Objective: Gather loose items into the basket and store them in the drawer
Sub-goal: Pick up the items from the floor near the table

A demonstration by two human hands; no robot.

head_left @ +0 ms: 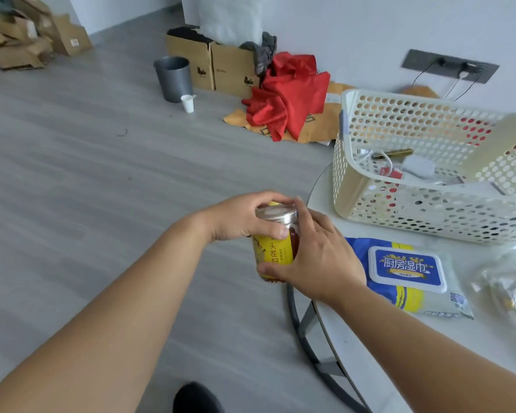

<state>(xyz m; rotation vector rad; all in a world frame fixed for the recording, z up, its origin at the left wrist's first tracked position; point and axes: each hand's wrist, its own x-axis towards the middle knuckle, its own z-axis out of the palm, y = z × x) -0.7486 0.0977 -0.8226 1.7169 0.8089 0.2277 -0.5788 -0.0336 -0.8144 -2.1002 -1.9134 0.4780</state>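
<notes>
Yellow-labelled jar (273,251), upright with its long axis vertical and silver lid (276,214) at twelve o'clock, sits off the table (399,338) edge; our left hand (245,217) curls around the lid, our right hand (316,263) grips the body, basket (429,222) at two o'clock.

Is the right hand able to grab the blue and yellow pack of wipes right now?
Probably not yet: the right hand is wrapped round the yellow jar with the silver lid. The blue and yellow wipes pack lies uncovered just beside it, though.

clear bag (510,289) cut off, contents blurred
</notes>
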